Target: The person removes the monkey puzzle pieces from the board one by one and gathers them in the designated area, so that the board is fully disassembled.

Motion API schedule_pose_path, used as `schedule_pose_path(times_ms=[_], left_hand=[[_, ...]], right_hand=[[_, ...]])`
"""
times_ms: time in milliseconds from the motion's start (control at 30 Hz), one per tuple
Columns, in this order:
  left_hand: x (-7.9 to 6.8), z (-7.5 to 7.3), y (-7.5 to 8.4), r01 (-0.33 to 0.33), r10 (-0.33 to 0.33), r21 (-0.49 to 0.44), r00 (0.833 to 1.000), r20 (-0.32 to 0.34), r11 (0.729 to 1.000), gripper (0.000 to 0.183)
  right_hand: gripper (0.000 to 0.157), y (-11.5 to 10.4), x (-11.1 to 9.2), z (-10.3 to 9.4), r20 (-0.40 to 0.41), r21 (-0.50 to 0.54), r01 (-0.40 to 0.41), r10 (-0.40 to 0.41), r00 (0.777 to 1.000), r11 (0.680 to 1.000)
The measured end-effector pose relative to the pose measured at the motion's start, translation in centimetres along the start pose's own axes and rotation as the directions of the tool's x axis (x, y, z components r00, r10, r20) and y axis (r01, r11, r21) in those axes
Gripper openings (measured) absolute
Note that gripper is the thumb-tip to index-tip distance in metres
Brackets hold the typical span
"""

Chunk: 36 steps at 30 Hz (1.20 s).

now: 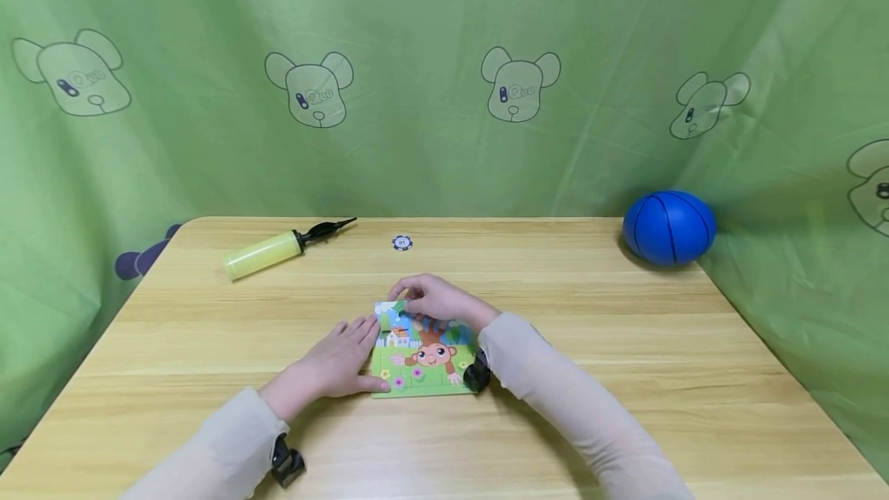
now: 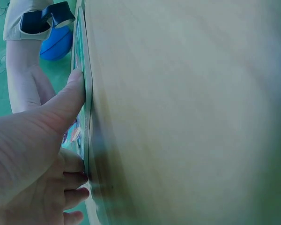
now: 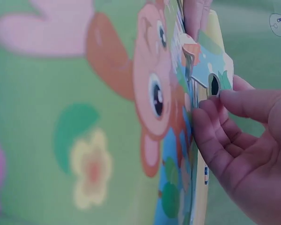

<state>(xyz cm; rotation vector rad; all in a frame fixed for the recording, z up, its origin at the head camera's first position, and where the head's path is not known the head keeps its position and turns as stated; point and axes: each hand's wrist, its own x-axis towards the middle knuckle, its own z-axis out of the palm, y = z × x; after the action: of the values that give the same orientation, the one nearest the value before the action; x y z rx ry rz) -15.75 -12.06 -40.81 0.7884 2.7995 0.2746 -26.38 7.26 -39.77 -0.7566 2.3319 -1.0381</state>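
A jigsaw puzzle (image 1: 420, 380) with a monkey picture lies flat on the table. My left hand (image 1: 336, 357) rests at its left side, fingers stretched along the edge and the thumb on the lower left corner. At the puzzle's upper left, my right hand (image 1: 441, 301) pinches a puzzle piece (image 3: 220, 63) between thumb and fingers. That piece is tilted up out of the picture in the right wrist view, and a notch shows in its edge. In the left wrist view the left thumb (image 2: 70, 96) presses on the board's rim.
A yellow hand pump (image 1: 264, 255) with a black nozzle lies at the back left. Near it is a small round chip (image 1: 402, 243). A blue ball (image 1: 669, 228) sits at the back right corner. Green curtain (image 1: 430, 168) hangs behind the wooden table (image 1: 590, 284).
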Motion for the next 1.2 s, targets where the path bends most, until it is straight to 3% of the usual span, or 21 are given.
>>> schedule_pose_path(times_ms=[167,433,867,1200], left_hand=[[0.0,-0.2,0.1,0.0,0.0,-0.003,1.0,0.002,1.0,0.095],[0.0,-0.2,0.2,-0.003,0.003,-0.001,1.0,-0.001,1.0,0.095],[-0.1,0.0,0.1,0.008,-0.008,0.01,1.0,0.004,1.0,0.095],[-0.1,0.1,0.1,0.003,-0.003,0.007,1.0,0.0,1.0,0.094]], right_hand=[[0.014,0.1,-0.3,-0.3,-0.041,0.098,-0.036,0.04,0.998,0.995],[0.012,1.6,-1.9,-2.3,-0.103,0.228,-0.019,0.044,0.994,0.973],[0.015,5.5,-6.9,-6.9,-0.232,0.243,-0.054,0.112,0.966,0.968],[0.017,9.0,-8.8,-9.2,-0.281,0.225,-0.146,0.208,0.937,0.963]])
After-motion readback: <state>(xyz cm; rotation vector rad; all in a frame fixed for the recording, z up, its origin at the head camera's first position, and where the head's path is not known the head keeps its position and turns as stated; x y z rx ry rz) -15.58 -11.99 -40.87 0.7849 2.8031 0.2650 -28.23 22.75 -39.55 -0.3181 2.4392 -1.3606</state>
